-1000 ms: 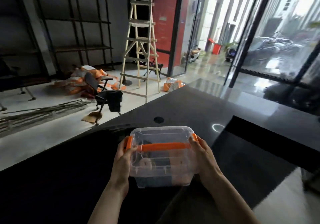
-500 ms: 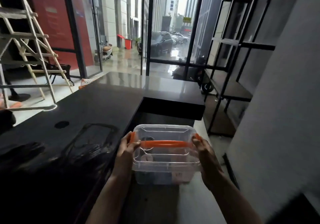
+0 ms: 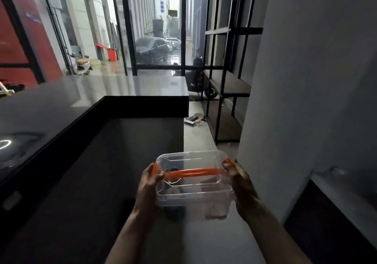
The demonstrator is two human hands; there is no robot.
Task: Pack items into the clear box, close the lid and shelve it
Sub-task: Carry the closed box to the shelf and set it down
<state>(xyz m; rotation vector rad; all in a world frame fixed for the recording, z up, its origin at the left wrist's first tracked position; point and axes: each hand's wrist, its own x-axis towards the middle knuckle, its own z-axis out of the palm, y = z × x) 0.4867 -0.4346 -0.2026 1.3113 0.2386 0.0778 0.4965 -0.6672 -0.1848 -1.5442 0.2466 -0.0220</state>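
Observation:
The clear box [image 3: 193, 194] has its lid on, with an orange handle across the top and orange clips at both ends. It hangs in the air at the bottom middle of the view, over the floor beside the counter. My left hand [image 3: 148, 188] grips its left end and my right hand [image 3: 241, 186] grips its right end. Dark and pinkish items show dimly through the plastic. A black metal shelf unit [image 3: 226, 84] stands ahead on the right.
A dark counter [image 3: 67, 104] runs along the left and turns across ahead. A grey wall [image 3: 306, 92] closes the right side, leaving a narrow aisle. Scraps [image 3: 193, 119] lie on the floor near the shelf. Glass walls show a street with cars.
The view has swung right, from the counter and ladder toward the aisle and shelf unit. The box has left the countertop and is carried in both hands.

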